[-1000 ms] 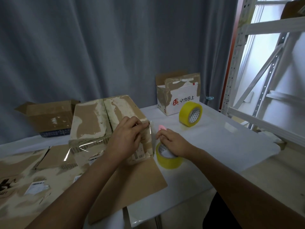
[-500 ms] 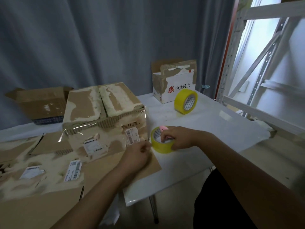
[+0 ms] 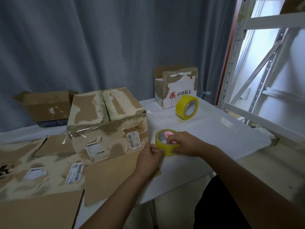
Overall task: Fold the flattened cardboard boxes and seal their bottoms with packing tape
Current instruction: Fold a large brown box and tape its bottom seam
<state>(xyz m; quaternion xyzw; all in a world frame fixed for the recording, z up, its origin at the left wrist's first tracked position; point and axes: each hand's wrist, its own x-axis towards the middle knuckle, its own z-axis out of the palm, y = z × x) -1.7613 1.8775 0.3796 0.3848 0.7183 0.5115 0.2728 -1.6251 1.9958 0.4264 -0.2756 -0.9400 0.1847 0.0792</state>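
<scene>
Both hands on tape roll (image 3: 166, 142): right hand (image 3: 183, 144) grip wrapped around, left hand (image 3: 149, 158) pinching its edge.

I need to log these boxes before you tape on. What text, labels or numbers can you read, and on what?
"中免日上", black, beside a red seal-like logo too small to read: white box at the back.
Barcode labels on the folded brown box: print too small to read.
Barcode labels on the flattened cardboard: blurred, unreadable.
Dark band on the open brown box: print unreadable.
</scene>
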